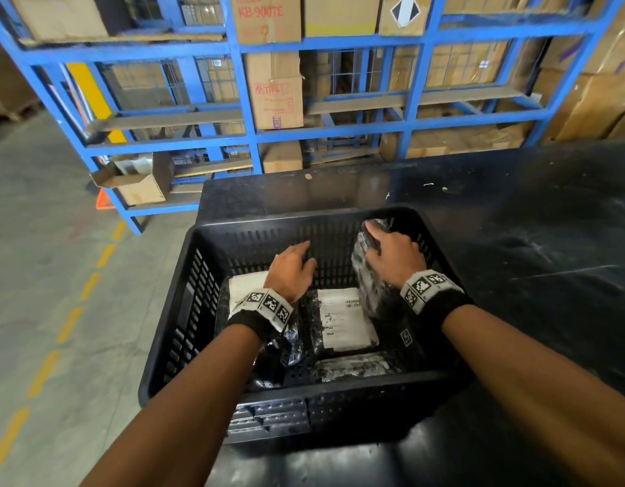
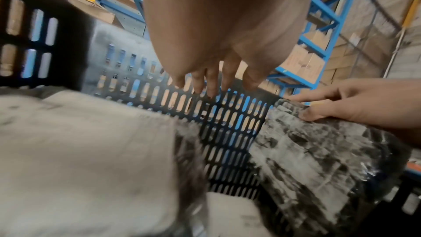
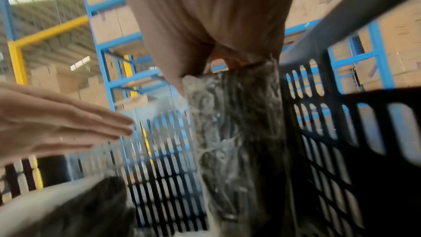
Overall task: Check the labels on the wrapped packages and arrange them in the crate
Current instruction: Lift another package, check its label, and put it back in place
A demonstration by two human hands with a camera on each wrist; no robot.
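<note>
Black slotted plastic crate [image 1: 212, 261] sits on a dark worktop [image 1: 514, 240], both hands inside it. Right hand [image 1: 395, 256] grips a black-wrapped package [image 1: 365, 275] by its top edge, fingers curled over it, thumb on the near face; package stands on edge, tilted, close to the crate's right wall at the far right of the interior. Right wrist view shows the same package [image 3: 232, 132] hanging below the palm, just beside the slotted wall. Left hand [image 1: 293, 272] holds nothing: grip open, fingers straight and together, pointing at the far wall, hovering above the crate contents. Left wrist view confirms fingers [image 2: 212, 82] extended, apart from the wall slots. On the crate floor: a labelled package [image 1: 342, 319] lying flat, white label up, centre; another package with a pale label [image 1: 246, 288] at left, partly under the left wrist; a wrapped package [image 1: 353, 369] along the near wall. Label text too blurred to read. Blue steel racking [image 1: 247, 100] with cardboard boxes [image 1: 274, 89] stands behind the worktop.
</note>
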